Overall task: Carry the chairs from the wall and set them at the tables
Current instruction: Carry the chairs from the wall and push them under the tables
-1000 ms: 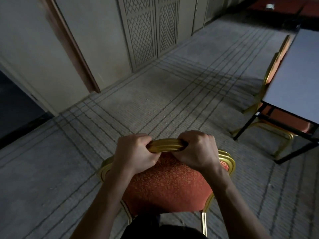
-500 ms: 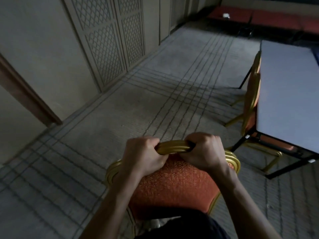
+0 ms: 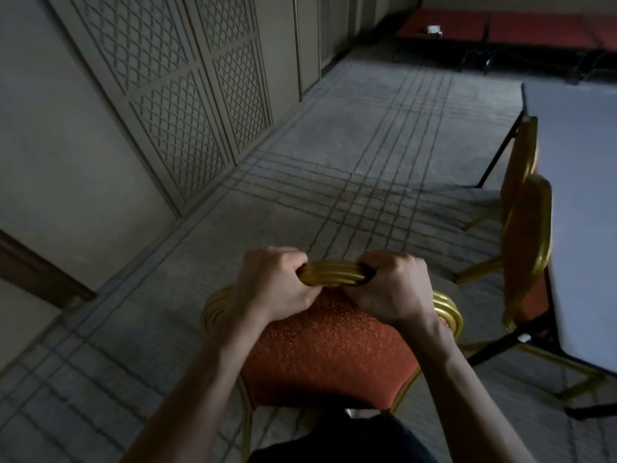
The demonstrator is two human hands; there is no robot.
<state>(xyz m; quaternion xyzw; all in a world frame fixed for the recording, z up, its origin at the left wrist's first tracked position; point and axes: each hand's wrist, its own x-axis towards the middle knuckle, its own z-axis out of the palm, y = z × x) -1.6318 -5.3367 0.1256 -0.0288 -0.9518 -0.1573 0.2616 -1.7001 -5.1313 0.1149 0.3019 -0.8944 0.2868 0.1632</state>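
Note:
A chair [image 3: 330,349] with a gold frame and orange-red patterned backrest is in front of me, seen from behind and above. My left hand [image 3: 273,289] grips the top rail of its back on the left. My right hand [image 3: 390,289] grips the same rail on the right, a short stretch of gold rail showing between them. At the right stands a table [image 3: 581,195] with a pale top and black legs. Two matching chairs [image 3: 524,242] stand along its near side, backs toward me.
Grey carpet with dark line pattern covers the floor ahead. A wall with lattice panels [image 3: 187,105] runs along the left. Red-covered tables [image 3: 521,25] line the far end of the room, with a small white object on one.
The view has swung right and moved forward: the wall panels slid left and the table with its chairs came closer on the right. Both hands keep their grip on the chair's top rail.

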